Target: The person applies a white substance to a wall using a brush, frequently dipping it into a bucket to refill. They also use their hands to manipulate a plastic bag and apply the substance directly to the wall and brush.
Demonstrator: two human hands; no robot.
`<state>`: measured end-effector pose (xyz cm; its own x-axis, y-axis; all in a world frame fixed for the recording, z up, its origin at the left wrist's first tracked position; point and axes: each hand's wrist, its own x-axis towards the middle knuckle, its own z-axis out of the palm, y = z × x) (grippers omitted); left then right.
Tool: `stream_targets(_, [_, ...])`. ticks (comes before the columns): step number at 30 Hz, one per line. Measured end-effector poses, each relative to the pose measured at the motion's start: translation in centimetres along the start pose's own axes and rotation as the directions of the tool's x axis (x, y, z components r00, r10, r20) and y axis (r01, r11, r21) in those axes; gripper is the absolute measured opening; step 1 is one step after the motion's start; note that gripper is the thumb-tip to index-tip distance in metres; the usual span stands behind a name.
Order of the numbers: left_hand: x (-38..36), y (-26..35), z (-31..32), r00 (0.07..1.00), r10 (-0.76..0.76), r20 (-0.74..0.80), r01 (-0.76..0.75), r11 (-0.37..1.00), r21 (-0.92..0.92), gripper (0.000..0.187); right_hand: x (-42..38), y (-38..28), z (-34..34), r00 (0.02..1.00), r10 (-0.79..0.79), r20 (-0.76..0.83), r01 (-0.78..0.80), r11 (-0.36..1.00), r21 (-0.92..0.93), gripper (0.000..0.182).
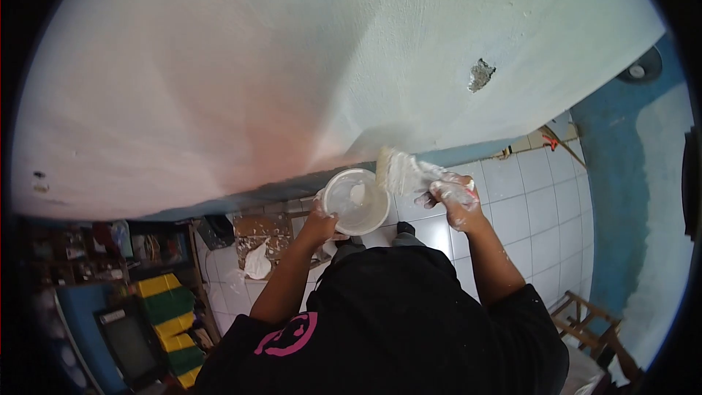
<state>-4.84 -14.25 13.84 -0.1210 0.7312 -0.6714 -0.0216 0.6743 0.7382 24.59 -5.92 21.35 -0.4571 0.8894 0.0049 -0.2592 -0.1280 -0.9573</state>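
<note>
My left hand (319,224) is closed on the rim of a white plastic bucket (338,201), its thumb over the edge. A little whitish paint shows at the bottom of the bucket. In my right hand (456,198) is a wide paintbrush (398,172), its pale bristles loaded with white and pointing left, right at the bucket's rim. White paint smears the fingers of my right hand and the brush's handle end. Ahead stands a wall (424,51) with white over its right part and a pinkish tone at the lower left.
A chipped patch (480,75) exposes rough grey in the wall. White floor tiles (537,205) lie below. At left are a paint-spattered wooden stool (265,231), a white cloth (257,262) and loaded shelves (80,254). A wooden frame (594,322) stands at lower right, near a blue wall (610,190).
</note>
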Motion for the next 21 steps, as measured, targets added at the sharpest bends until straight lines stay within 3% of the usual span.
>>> stream_targets(2, [-0.2, -0.3, 1.8, 0.997, 0.081, 0.011, -0.082, 0.995, 0.055, 0.060, 0.6, -1.1, 0.0, 0.967, -0.039, 0.251, 0.049, 0.998, -0.033, 0.021])
stream_targets(3, [-0.3, -0.4, 2.6, 0.999, 0.045, -0.004, -0.045, 0.999, -0.025, 0.060, 1.6, -1.8, 0.3, 0.901, -0.143, 0.410, 0.313, 0.867, -0.387, 0.023])
stream_targets(4, [-1.1, 0.5, 3.7, 1.000, 0.010, -0.014, -0.012, 0.994, -0.106, 0.061, 1.8, -1.6, 1.2, 0.908, -0.020, 0.418, 0.286, 0.758, -0.586, 0.023])
stream_targets(6, [-2.0, 1.6, 5.5, 0.999, -0.012, -0.034, 0.005, 0.982, -0.186, 0.061, 2.3, -0.9, 3.3, 0.914, 0.202, 0.352, 0.250, 0.404, -0.880, 0.023])
stream_targets(9, [-3.0, 1.1, 7.0, 0.997, -0.003, -0.071, -0.011, 0.981, -0.195, 0.061, 2.8, 3.4, 4.7, 0.903, 0.227, 0.364, 0.319, 0.214, -0.923, 0.025])
stream_targets(12, [-3.6, 0.3, 7.7, 0.997, -0.002, -0.076, -0.017, 0.971, -0.240, 0.060, 3.2, 5.6, 5.3, 0.884, 0.233, 0.405, 0.376, 0.161, -0.913, 0.026])
stream_targets(15, [-4.0, -0.4, 7.9, 0.996, 0.002, -0.088, -0.027, 0.959, -0.281, 0.059, 3.8, 7.3, 5.8, 0.847, 0.245, 0.472, 0.452, 0.135, -0.882, 0.026])
stream_targets(21, [-4.1, -1.7, 7.2, 0.985, 0.029, -0.170, -0.079, 0.951, -0.299, 0.058, 3.5, 7.1, 7.3, 0.828, 0.287, 0.482, 0.456, 0.156, -0.876, 0.026])
